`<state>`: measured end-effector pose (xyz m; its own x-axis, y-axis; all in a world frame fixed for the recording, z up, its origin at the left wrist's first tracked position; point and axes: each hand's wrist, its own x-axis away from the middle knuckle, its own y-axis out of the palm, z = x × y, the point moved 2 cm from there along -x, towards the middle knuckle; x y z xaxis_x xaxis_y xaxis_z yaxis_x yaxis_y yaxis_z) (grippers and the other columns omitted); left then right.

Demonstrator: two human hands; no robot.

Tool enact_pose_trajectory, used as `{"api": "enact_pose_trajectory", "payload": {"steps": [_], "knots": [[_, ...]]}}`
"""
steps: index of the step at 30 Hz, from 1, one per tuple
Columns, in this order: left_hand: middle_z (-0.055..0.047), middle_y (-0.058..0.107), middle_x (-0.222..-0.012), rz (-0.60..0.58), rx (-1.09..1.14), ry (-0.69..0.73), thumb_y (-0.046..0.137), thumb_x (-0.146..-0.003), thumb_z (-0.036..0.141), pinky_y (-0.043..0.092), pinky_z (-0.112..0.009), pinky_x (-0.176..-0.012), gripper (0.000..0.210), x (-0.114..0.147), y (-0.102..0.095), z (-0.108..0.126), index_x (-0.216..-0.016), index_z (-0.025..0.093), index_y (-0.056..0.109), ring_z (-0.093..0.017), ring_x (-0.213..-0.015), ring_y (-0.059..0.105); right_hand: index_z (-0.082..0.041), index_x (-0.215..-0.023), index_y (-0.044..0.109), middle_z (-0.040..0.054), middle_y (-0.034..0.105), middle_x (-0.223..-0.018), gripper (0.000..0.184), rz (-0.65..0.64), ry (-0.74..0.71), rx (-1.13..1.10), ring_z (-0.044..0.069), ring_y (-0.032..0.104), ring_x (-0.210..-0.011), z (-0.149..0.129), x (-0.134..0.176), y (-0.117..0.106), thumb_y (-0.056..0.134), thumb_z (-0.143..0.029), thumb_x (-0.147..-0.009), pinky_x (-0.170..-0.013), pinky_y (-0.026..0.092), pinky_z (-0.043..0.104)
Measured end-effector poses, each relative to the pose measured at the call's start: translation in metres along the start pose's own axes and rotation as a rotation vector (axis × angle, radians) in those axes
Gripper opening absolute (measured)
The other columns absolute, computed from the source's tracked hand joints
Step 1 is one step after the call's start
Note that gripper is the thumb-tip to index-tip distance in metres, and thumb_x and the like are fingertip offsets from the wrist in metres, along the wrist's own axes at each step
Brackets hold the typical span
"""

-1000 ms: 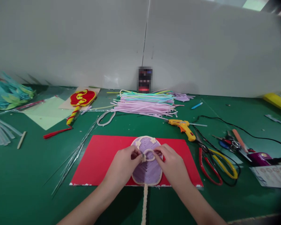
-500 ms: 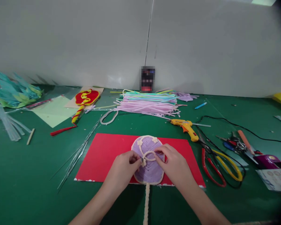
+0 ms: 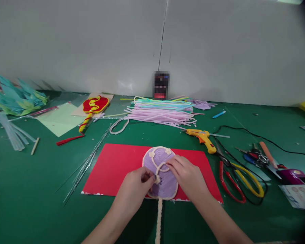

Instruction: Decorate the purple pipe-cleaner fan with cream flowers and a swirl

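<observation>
A lilac fan with a cream rim and a twisted cream handle lies on a red board. Small cream flowers and curved cream strips decorate its face. Across the middle runs a looped cream pipe cleaner. My right hand pinches the right side of this loop between thumb and fingers. At the pipe cleaner's lower left end, beside a cream flower, my left hand is closed in a pinch; its fingertips partly hide the contact.
Behind the board lies a pile of pastel pipe cleaners. A yellow glue gun and red-and-yellow-handled pliers are on the right, with a black cord. Thin wires and a red-and-yellow fan lie left.
My left hand has shifted slightly down and right with the lower end of the pipe cleaner. My right hand has drawn slightly left and up, its fingers closer together. The view moved slightly.
</observation>
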<state>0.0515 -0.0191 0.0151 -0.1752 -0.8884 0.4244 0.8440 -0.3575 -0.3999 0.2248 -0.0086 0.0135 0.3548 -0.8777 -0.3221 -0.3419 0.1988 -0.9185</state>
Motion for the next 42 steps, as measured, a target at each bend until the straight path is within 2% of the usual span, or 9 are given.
{"api": "enact_pose_trajectory", "payload": {"steps": [5, 10, 13, 15, 19, 24, 29, 37, 42], "knots": [[-0.001, 0.062, -0.067, 0.034, -0.172, 0.041, 0.047, -0.079, 0.035, 0.035, -0.022, -0.050, 0.019, 0.004, 0.002, -0.001, -0.074, 0.019, 0.056, -0.015, -0.058, 0.056, -0.020, -0.088, 0.063, 0.0042, 0.064, -0.083, 0.022, -0.007, -0.022, -0.019, 0.014, 0.057, -0.080, 0.001, 0.001, 0.001, 0.040, -0.021, -0.091, -0.060, 0.044, 0.021], [0.000, 0.060, -0.072, 0.105, -0.307, 0.140, 0.044, -0.082, 0.025, 0.035, -0.022, -0.051, 0.010, 0.007, 0.003, 0.000, -0.078, 0.020, 0.053, -0.014, -0.061, 0.055, -0.020, -0.089, 0.063, 0.0047, 0.064, -0.085, 0.024, 0.026, -0.008, -0.059, 0.015, 0.057, -0.083, 0.001, 0.002, 0.003, 0.039, -0.021, -0.091, -0.066, 0.046, 0.022], [-0.002, 0.059, -0.084, 0.177, -0.376, 0.269, 0.044, -0.083, 0.020, 0.042, -0.024, -0.058, 0.009, 0.009, 0.004, 0.001, -0.083, 0.021, 0.053, -0.016, -0.072, 0.057, -0.021, -0.089, 0.063, 0.0042, 0.063, -0.088, 0.023, 0.030, 0.035, -0.124, 0.015, 0.057, -0.086, 0.004, 0.003, 0.005, 0.040, -0.024, -0.091, -0.069, 0.047, 0.022], [-0.004, 0.059, -0.096, 0.201, -0.460, 0.423, 0.042, -0.084, 0.015, 0.046, -0.029, -0.071, 0.014, 0.011, 0.006, 0.001, -0.090, 0.021, 0.054, -0.017, -0.084, 0.057, -0.022, -0.089, 0.063, 0.0040, 0.062, -0.091, 0.022, 0.024, 0.068, -0.187, 0.015, 0.057, -0.089, 0.006, 0.004, 0.008, 0.041, -0.025, -0.091, -0.071, 0.048, 0.022], [-0.007, 0.059, -0.106, 0.101, -0.657, 0.709, 0.039, -0.082, 0.003, 0.046, -0.035, -0.083, 0.032, 0.015, 0.008, -0.005, -0.106, 0.019, 0.053, -0.020, -0.092, 0.056, -0.023, -0.090, 0.063, 0.0044, 0.060, -0.097, 0.021, 0.027, 0.097, -0.280, 0.015, 0.057, -0.093, 0.008, 0.005, 0.011, 0.041, -0.025, -0.090, -0.076, 0.049, 0.025], [-0.003, 0.058, -0.112, -0.100, -0.654, 0.803, 0.039, -0.085, 0.005, 0.045, -0.029, -0.090, 0.035, 0.011, -0.010, -0.010, -0.113, 0.023, 0.050, -0.015, -0.101, 0.054, -0.022, -0.086, 0.064, 0.0043, 0.061, -0.092, 0.018, 0.053, 0.115, -0.354, 0.015, 0.058, -0.090, 0.008, 0.003, 0.009, 0.046, -0.024, -0.088, -0.078, 0.049, 0.025], [-0.002, 0.060, -0.107, -0.194, -0.693, 0.863, 0.041, -0.086, 0.007, 0.046, -0.025, -0.083, 0.031, 0.001, -0.019, -0.002, -0.110, 0.024, 0.053, -0.014, -0.095, 0.056, -0.021, -0.084, 0.064, 0.0041, 0.061, -0.089, 0.018, 0.062, 0.106, -0.367, 0.015, 0.058, -0.088, 0.008, 0.002, 0.009, 0.047, -0.023, -0.088, -0.077, 0.048, 0.025], [-0.003, 0.063, -0.090, -0.036, -0.661, 1.035, 0.044, -0.087, 0.013, 0.048, -0.026, -0.073, 0.016, -0.003, 0.000, 0.001, -0.096, 0.017, 0.057, -0.014, -0.083, 0.058, -0.020, -0.085, 0.064, 0.0035, 0.061, -0.089, 0.015, 0.061, 0.103, -0.390, 0.015, 0.058, -0.087, 0.012, 0.004, 0.015, 0.049, -0.021, -0.087, -0.078, 0.048, 0.025], [-0.005, 0.061, -0.106, 0.016, -0.709, 1.060, 0.045, -0.089, 0.019, 0.048, -0.030, -0.081, 0.015, -0.007, -0.002, -0.006, -0.094, 0.018, 0.059, -0.016, -0.099, 0.056, -0.021, -0.087, 0.065, 0.0036, 0.061, -0.090, 0.015, 0.049, 0.123, -0.433, 0.014, 0.057, -0.088, 0.012, 0.003, 0.012, 0.050, -0.021, -0.086, -0.079, 0.048, 0.025]]}}
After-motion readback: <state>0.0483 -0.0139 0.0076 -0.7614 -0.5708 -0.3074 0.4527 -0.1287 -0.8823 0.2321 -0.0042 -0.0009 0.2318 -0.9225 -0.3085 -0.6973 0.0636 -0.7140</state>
